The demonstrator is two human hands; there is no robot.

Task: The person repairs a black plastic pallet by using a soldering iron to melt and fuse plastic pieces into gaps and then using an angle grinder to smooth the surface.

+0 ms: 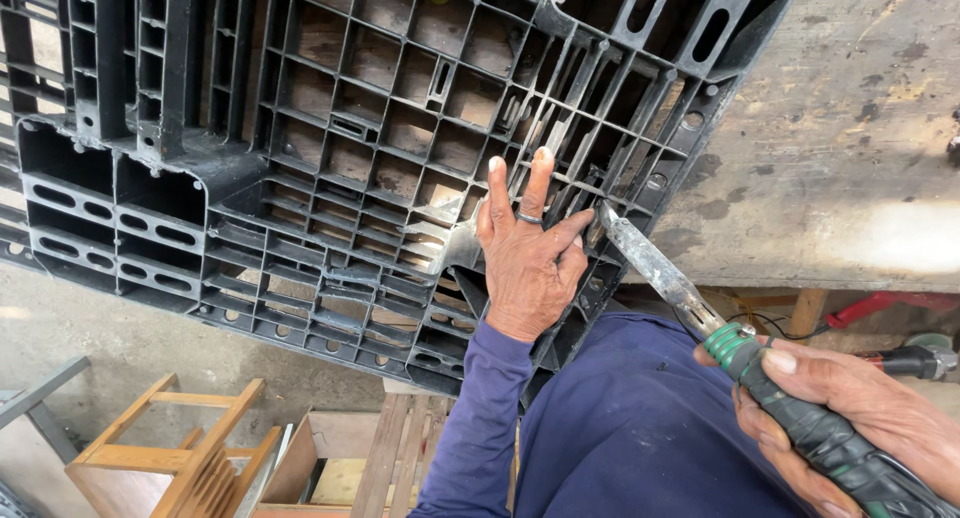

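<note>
A large black plastic pallet (330, 148) with a gridded underside lies across a worn workbench. My left hand (528, 253), a ring on one finger, rests flat on the pallet's ribs near its lower right part, fingers spread. My right hand (850, 413) grips the green-taped handle of a heated iron tool (700, 308). Its flat, crusted metal blade (640, 253) points up and left, with the tip touching the pallet ribs just beside my left thumb.
The wooden workbench top (850, 128) extends to the right of the pallet. A wooden stool frame (175, 448) and a wooden box (330, 458) stand on the floor below left. A power tool (915, 358) and red object lie under the bench at right.
</note>
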